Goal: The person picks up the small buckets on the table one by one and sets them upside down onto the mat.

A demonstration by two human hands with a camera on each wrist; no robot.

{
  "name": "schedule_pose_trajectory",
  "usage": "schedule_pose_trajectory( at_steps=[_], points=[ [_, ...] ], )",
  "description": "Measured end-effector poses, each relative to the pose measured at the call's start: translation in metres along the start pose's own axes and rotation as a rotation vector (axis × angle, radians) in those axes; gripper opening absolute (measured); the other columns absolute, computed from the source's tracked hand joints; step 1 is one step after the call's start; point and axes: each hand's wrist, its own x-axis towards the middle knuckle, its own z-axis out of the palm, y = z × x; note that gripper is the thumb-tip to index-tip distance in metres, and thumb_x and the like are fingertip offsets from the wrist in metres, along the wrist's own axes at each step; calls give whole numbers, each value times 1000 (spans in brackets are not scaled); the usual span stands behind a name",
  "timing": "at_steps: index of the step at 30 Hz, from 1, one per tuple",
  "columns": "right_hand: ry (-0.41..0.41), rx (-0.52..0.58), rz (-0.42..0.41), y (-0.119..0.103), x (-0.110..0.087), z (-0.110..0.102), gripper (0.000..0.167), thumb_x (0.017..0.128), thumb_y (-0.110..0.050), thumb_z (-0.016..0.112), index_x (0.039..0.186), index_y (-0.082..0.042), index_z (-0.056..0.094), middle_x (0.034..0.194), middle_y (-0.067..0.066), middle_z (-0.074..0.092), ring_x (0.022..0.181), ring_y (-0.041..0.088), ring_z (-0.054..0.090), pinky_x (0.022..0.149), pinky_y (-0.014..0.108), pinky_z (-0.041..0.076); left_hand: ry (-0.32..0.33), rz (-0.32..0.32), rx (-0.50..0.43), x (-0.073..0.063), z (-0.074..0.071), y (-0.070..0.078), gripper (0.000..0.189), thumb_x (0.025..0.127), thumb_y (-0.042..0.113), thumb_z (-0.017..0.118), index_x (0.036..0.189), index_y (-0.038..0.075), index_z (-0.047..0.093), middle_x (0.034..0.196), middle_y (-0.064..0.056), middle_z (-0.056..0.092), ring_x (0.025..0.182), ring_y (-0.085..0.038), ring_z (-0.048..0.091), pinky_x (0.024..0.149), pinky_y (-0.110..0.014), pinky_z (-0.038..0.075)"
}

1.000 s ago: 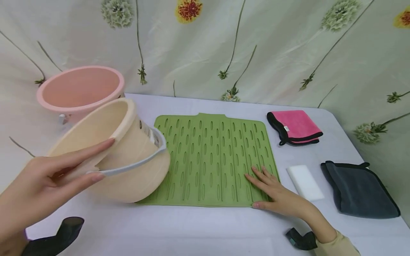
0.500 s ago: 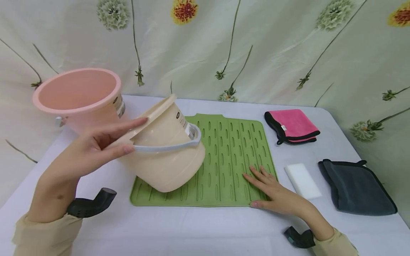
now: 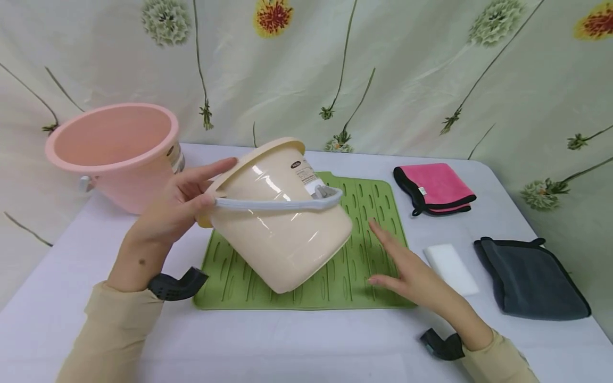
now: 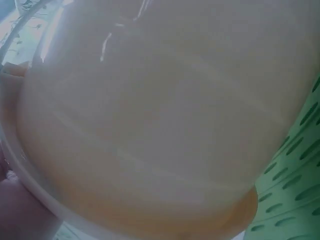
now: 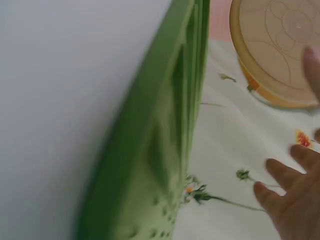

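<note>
Head: crm bkt (image 3: 282,234) R of LH (image 3: 170,205)

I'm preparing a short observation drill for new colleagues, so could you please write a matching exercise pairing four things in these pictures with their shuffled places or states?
Things
1. Glossy cream plastic bucket
2. Pink round-rimmed plastic bucket
3. Green ribbed rectangular mat
4. Dark grey folded fabric cloth

Places or states
A. Spread flat in the middle of the white-covered table
B. Lying furthest right of the four
C. Standing at the left, furthest left of the four
D. Tilted, gripped by the left hand

Right pairs: 1-D, 2-C, 3-A, 4-B
</note>
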Motion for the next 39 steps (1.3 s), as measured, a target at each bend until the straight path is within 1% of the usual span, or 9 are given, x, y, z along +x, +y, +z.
schedule_pose_trajectory(
  at_steps=[6,10,14,18,24,28,32,35,39],
  points=[
    [146,193,-197,-15,30,-8,111,72,-42,78,150,-7,9,155,9,11,137,30,19,105,52,22,-27,27,-218,2,1,-22,51,91,14,63,139,10,46,96,-9,69,95,-16,62,77,-28,49],
    [177,232,-296,-24,42,-9,104,73,-55,71,150,-12,16,153,12,15,136,33,20,105,51,22,-37,45,-353,1,1,-31,52,91,15,63,140,10,46,116,-7,63,107,-16,55,84,-28,46],
    [227,231,-379,-28,47,-8,89,76,-52,69,148,-20,29,147,17,27,132,35,26,103,49,26,-22,58,-404,0,2,-36,51,91,16,62,139,9,46,131,-6,53,113,-16,51,87,-28,44],
    [277,269,-447,-32,49,-6,81,78,-47,70,145,-19,37,136,23,36,124,34,34,99,39,33,-8,59,-423,2,2,-39,49,92,16,61,138,8,47,130,-6,53,113,-15,50,86,-27,45],
    [315,363,-436,-36,52,-4,76,79,-42,71,143,-16,41,131,18,39,118,31,37,97,35,36,80,20,-420,6,3,-41,45,94,17,58,137,8,49,131,-6,52,115,-15,49,88,-26,44],
    [340,521,-350,-39,54,-4,75,80,-38,72,142,-8,42,125,18,39,113,30,40,92,36,43,223,-69,-262,14,4,-38,40,97,22,51,136,13,51,137,-6,46,120,-18,45,91,-29,42],
    [373,679,-237,-41,56,-7,70,84,-32,71,141,-4,41,116,19,40,105,27,42,75,34,53,295,-90,84,21,10,-30,58,96,27,55,147,16,31,151,-3,24,134,-22,26,107,-37,22],
    [410,745,-142,-42,56,-13,62,88,-21,67,142,-6,40,114,20,40,98,24,47,64,35,55,261,-26,342,21,20,-24,85,90,35,63,152,17,8,155,2,5,140,-21,9,110,-42,4],
    [513,731,-4,-45,58,-20,55,90,-4,59,142,-8,41,114,18,44,95,22,49,63,31,54,103,-2,738,22,45,-22,109,76,57,68,152,19,-1,155,3,-8,140,-21,0,107,-53,8]
  ],
)
